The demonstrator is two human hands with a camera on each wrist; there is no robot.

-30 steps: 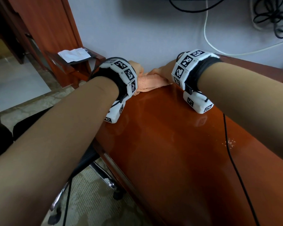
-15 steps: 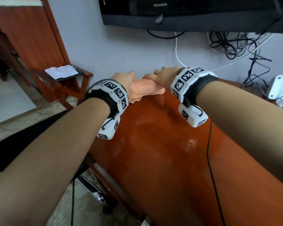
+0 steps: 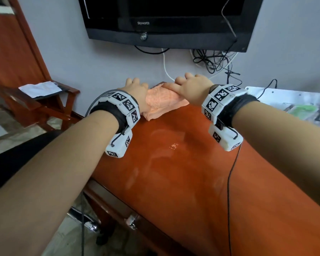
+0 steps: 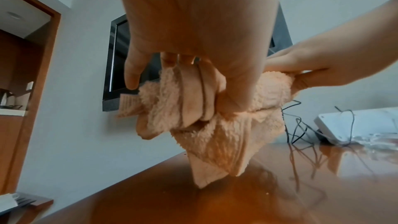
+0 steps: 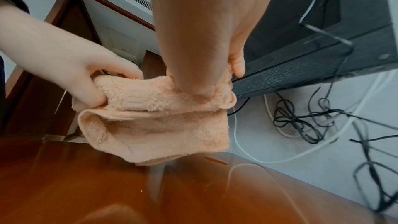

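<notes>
A peach fluffy cloth [image 3: 162,103] is held bunched above the far left corner of the glossy red-brown table [image 3: 174,172]. My left hand [image 3: 137,89] grips its left end, thumb and fingers curled round the folds [image 4: 193,100]. My right hand [image 3: 190,85] grips its right end, thumb pressed into the pile [image 5: 200,89]. In the wrist views the cloth [image 5: 155,125] hangs in folds, its lower corner [image 4: 206,176] at the tabletop; contact is unclear.
A black TV [image 3: 164,21] hangs on the wall above the table, with tangled black and white cables [image 3: 214,61] below it. A white device [image 3: 284,97] and plastic-wrapped items lie at the table's far right. A thin black cable [image 3: 229,182] runs along the table. A wooden rack [image 3: 44,100] stands left.
Both hands have lifted the cloth a little and drawn apart, stretching it between them. The head view has tilted up, bringing the TV into view.
</notes>
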